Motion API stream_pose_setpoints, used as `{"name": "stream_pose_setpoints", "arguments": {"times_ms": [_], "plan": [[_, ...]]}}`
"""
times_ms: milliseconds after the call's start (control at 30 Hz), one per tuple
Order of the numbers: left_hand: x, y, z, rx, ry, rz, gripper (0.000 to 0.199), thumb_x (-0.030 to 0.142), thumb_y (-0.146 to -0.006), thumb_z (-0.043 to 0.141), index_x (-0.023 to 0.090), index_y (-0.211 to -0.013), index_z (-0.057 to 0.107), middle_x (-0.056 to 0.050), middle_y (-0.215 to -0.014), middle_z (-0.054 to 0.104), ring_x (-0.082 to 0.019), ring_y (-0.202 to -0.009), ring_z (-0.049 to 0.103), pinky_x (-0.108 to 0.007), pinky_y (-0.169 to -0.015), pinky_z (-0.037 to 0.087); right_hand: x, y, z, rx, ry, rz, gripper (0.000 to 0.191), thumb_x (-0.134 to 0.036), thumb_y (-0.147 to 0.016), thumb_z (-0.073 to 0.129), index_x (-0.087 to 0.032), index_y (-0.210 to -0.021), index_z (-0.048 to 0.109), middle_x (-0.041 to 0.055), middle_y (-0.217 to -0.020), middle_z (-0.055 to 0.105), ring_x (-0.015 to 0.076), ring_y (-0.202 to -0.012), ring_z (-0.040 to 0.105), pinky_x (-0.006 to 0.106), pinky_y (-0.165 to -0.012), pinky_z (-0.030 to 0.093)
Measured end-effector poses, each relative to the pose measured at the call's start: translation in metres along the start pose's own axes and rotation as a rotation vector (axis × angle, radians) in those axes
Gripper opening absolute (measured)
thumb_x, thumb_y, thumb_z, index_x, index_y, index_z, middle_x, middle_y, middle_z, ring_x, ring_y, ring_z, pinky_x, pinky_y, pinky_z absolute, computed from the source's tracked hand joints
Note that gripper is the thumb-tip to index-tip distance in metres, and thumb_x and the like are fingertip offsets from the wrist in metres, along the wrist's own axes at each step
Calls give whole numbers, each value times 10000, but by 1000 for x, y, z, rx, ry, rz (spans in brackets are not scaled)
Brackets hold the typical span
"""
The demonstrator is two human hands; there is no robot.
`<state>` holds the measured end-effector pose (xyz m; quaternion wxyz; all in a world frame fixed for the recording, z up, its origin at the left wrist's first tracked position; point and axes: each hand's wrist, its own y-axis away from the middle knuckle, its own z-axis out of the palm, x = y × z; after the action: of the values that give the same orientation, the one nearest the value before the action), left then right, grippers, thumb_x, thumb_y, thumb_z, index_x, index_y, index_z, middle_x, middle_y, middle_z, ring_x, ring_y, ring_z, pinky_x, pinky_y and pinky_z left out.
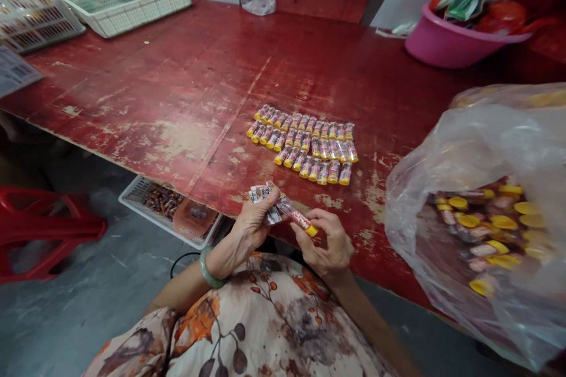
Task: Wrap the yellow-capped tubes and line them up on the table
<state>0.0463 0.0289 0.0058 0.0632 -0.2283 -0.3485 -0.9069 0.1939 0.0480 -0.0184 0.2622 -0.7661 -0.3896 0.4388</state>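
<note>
My left hand point(255, 218) is closed on a small bunch of clear printed wrappers point(273, 214), above the table's front edge. My right hand point(327, 242) pinches a small tube point(303, 223) with a yellow end and a red-and-white label. The tube's upper end meets the clear plastic near my left fingers; whether it is inside a wrapper I cannot tell. Just beyond my hands, several similar yellow-ended tubes point(305, 139) lie side by side in three rows on the red table point(177, 100).
At right, a large clear plastic bag point(424, 153) holds more yellow-ended tubes. A pink basin point(442, 47) with bags stands behind it. White baskets point(145, 9) sit at the back left. Below the table edge are another white basket point(132, 203) and a red stool point(48, 227).
</note>
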Motion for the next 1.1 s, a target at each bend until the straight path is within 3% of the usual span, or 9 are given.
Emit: {"name": "stream_pose_setpoints", "arguments": {"times_ms": [100,167,300,367,500,700,867,967,1100], "plan": [[-4,-4,-6,-1,-21,120,450,260,-437,922,113,-722,607,8,-641,609,-112,-533,552,-242,-534,497,-2,-1,3,-10,254,-223,350,-131,-768,733,-142,-1045,518,86,-907,649,171,-809,667,248,-664,536],[-7,-7,-10,2,-38,186,434,271,-464,915,107,-735,618,5,-658,616,-103,-549,555,-228,-560,492,-4,0,6,-13,260,-229,306,-136,-783,719,-153,-1022,528,71,-882,647,163,-791,668,239,-657,534],[-9,-9,-13,-19,-51,178,414,291,-499,906,110,-752,632,-2,-668,631,-104,-555,571,-220,-562,494,-7,-1,10,-12,-115,149,210,-184,-818,675,-188,-945,509,29,-840,611,133,-705,629,240,-613,531],[-9,-8,-12,-11,-39,130,429,302,-493,909,112,-761,633,-6,-675,637,-109,-547,576,-226,-545,506,-6,-2,11,4,-222,247,174,-186,-828,655,-189,-918,506,25,-831,601,131,-690,613,255,-620,535],[-6,-8,-6,52,-32,64,472,317,-467,916,126,-777,616,13,-661,620,-107,-511,554,-242,-496,519,-3,-1,10,45,-75,91,252,-144,-787,693,-171,-974,527,52,-859,614,156,-746,632,259,-620,530],[-5,-10,-5,58,-13,50,510,318,-422,926,133,-767,600,10,-665,617,-130,-529,567,-257,-464,520,-1,8,8,26,203,-61,296,-151,-801,700,-211,-1045,544,50,-925,639,173,-863,668,251,-666,524],[-10,-11,-11,15,-51,141,450,325,-501,904,112,-789,631,-5,-709,636,-109,-580,584,-228,-569,524,-3,9,9,23,234,-150,322,-144,-782,724,-196,-1048,550,55,-928,651,169,-839,671,251,-663,524],[-11,-10,-15,-21,-61,161,412,330,-534,891,113,-764,627,-3,-691,632,-101,-570,579,-215,-574,510,-6,5,11,40,65,15,298,-159,-783,718,-191,-1018,538,52,-910,645,164,-803,658,264,-664,532],[-9,-8,-15,-20,-78,52,433,366,-524,892,131,-753,610,-1,-662,627,-115,-541,585,-236,-557,533,-5,0,15,36,-181,318,140,-193,-837,645,-187,-912,528,19,-823,618,132,-682,627,235,-579,523]]}}
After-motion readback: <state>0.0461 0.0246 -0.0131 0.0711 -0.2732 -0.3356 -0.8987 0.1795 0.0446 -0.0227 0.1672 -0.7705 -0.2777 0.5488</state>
